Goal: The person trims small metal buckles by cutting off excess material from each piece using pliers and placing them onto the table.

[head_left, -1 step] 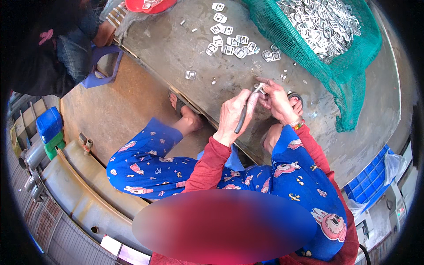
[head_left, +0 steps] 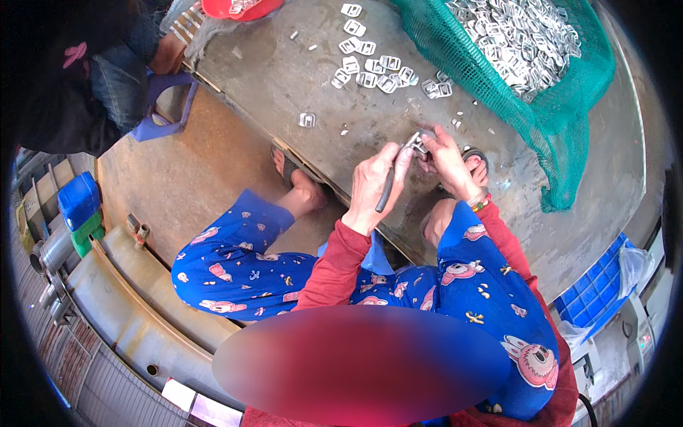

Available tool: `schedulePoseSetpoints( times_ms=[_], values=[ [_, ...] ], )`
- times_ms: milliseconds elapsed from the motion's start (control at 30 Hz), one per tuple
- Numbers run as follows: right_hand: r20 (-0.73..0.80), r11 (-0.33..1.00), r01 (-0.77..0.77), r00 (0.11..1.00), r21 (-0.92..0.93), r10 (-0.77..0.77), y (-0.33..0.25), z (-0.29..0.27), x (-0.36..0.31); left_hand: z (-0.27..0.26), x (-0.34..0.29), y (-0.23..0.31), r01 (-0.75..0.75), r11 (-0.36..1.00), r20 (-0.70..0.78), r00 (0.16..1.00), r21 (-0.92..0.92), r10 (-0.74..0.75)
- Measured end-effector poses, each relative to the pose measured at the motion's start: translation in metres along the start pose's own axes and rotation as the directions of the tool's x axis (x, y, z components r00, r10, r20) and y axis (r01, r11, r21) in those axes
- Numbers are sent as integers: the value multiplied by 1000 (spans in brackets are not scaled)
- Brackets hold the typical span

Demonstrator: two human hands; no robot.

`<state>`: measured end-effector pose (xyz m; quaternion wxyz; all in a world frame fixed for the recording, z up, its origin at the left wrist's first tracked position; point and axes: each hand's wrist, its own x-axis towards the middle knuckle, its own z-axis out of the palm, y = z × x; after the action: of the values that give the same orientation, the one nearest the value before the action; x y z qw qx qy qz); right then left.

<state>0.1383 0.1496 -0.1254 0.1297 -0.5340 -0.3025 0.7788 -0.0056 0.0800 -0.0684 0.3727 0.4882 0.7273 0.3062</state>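
My left hand is closed around a hand tool that looks like pliers, its dark handle slanting down out of the palm. Close by on the right, my right hand pinches a small silver metal buckle against the tool's metal end. Fingers partly hide both the buckle and the tool's jaws. Beyond my hands, several loose flat buckles lie scattered on the grey work surface. A single buckle rests apart, nearer to me on the left.
A green mesh net at the far right holds a heap of silver buckles. A red basin stands at the far left, near another person beside a purple stool. My sandalled foot is just right of my hands.
The tool's metal end and handle have shifted very slightly left, and my right fingers have moved a little around the buckle. Everything else stays in place.
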Motion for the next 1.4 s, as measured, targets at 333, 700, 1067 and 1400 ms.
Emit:
schedulePoseSetpoints(
  times_ms=[333,700,1067,1400],
  values=[
    [83,848,297,953,-438,-291,-14,9,-6,-2,-7,-12,94,990,49,994,102,-99],
    [243,981,63,964,186,-108,-21,10,-13,2,-4,-9,103,992,-6,995,-69,-103],
    [89,997,-57,995,45,53,-2,-9,1,-9,5,3,20,974,-238,968,-228,-75],
    [-343,404,555,215,-727,-914,-163,-42,-77,-26,-3,-22,222,975,-57,974,-4,-221]
  ],
)
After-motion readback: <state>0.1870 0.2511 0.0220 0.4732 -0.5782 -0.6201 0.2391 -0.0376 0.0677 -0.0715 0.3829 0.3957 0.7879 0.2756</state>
